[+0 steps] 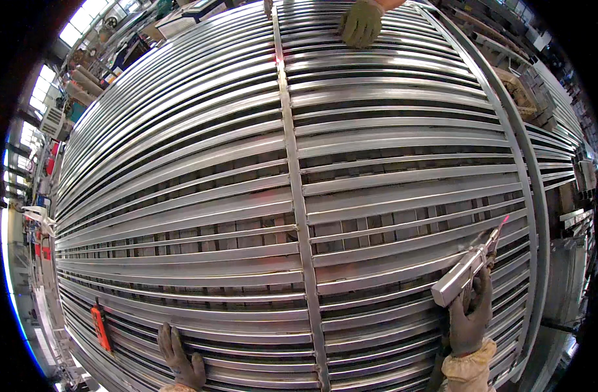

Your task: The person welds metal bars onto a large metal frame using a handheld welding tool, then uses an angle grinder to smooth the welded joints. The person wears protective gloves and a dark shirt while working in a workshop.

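Slatted metal frame [301,235] is filling the middle, running out toward 3 and 9 o'clock; long crossbar [291,153] is dividing its slats from 12 to 6. Right hand [471,320], dark-gloved, is gripping a silver handheld tool [457,281] at 4 o'clock; its pink-lit tip is pointing toward 1, over the slats. Left hand [181,359], also gloved, is lying open at 7 o'clock, thumb spreading away from fingers, holding nothing. Orange-red object [100,328] is lying at 8. Co-worker's green-gloved hand [362,25] is resting over slats near 1; can't tell its grip.
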Demonstrator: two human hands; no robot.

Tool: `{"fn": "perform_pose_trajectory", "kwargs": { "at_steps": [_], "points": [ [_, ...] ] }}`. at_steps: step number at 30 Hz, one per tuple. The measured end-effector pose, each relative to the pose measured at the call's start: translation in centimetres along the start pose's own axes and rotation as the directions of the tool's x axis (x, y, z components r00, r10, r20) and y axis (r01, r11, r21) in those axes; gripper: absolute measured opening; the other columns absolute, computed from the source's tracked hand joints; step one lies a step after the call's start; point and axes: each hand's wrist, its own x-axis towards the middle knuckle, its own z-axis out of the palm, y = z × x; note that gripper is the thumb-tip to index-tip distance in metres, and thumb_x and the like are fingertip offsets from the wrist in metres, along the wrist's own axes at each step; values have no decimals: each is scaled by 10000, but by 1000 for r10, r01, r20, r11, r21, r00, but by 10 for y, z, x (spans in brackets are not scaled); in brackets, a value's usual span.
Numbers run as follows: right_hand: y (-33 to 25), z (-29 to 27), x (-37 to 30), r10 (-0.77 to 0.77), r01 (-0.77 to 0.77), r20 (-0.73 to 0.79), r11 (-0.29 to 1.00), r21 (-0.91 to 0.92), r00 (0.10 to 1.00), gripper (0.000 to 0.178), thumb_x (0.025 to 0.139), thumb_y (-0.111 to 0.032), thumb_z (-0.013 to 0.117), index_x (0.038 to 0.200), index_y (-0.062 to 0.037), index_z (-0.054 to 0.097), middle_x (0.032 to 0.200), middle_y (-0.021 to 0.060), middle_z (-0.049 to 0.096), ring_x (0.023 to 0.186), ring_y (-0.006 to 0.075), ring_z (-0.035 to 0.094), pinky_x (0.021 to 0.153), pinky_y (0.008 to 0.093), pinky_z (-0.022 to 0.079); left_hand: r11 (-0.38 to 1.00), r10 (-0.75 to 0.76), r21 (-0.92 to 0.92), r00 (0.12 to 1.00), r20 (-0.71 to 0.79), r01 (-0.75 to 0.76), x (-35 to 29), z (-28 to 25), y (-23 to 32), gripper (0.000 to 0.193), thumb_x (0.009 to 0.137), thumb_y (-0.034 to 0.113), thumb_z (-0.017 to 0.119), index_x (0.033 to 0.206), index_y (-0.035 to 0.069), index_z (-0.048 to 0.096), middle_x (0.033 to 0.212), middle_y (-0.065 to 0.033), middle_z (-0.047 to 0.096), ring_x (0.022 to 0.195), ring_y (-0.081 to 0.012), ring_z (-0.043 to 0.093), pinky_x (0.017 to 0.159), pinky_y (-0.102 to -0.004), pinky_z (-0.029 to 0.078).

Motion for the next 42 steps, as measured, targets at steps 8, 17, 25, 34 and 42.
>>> {"fn": "perform_pose_trajectory", "kwargs": {
  "at_steps": [8, 17, 25, 34, 42],
  "points": [
    [-5, 4, 2, -55, 54, -43, 998, -8, 998, 768, 823, 41, 631, 1544, 13, 371, 1330, 263, 616, 1205, 317, 639, 1017, 393, 513, 1000, -2, 5, 1000, -10, 2, 1, -1, 2, 719, 1002, 423, 410, 1554, -31, 327, 1596, -305, 328, 1469, -520, 306, 1213, -610, 215],
    [-14, 1, 0, 4, -4, -14, 1000, 7, 1000, 727, 870, -8, 631, 1552, -6, 379, 1383, 183, 579, 1236, 248, 591, 1065, 359, 465, 999, -37, -9, 999, -5, 37, -1, -2, 1, 734, 974, 414, 452, 1548, -32, 351, 1599, -296, 332, 1476, -519, 297, 1213, -608, 217],
    [-12, -1, 1, -3, 3, -27, 1000, 23, 1000, 739, 845, -13, 658, 1534, 13, 392, 1359, 221, 596, 1250, 283, 600, 1061, 386, 478, 999, -44, -3, 999, 8, 44, -3, 0, -6, 758, 914, 371, 506, 1532, -43, 359, 1589, -308, 338, 1464, -536, 301, 1209, -627, 212],
    [-6, 3, 1, 31, -29, -46, 999, 44, 998, 722, 847, -74, 685, 1513, 12, 421, 1340, 242, 623, 1224, 301, 634, 1025, 397, 508, 997, -64, -48, 998, 11, 65, -5, -2, -5, 830, 775, 250, 629, 1511, -37, 374, 1587, -312, 328, 1472, -534, 285, 1214, -653, 189],
    [-2, 0, -1, -104, 92, -60, 981, -170, 993, 741, 838, -159, 709, 1518, -46, 436, 1271, 222, 666, 1168, 331, 670, 996, 405, 519, 994, -88, -69, 996, -25, 86, -9, -3, -7, 820, 728, 221, 703, 1467, -10, 432, 1567, -286, 362, 1451, -518, 312, 1217, -632, 209]
  ]
}}
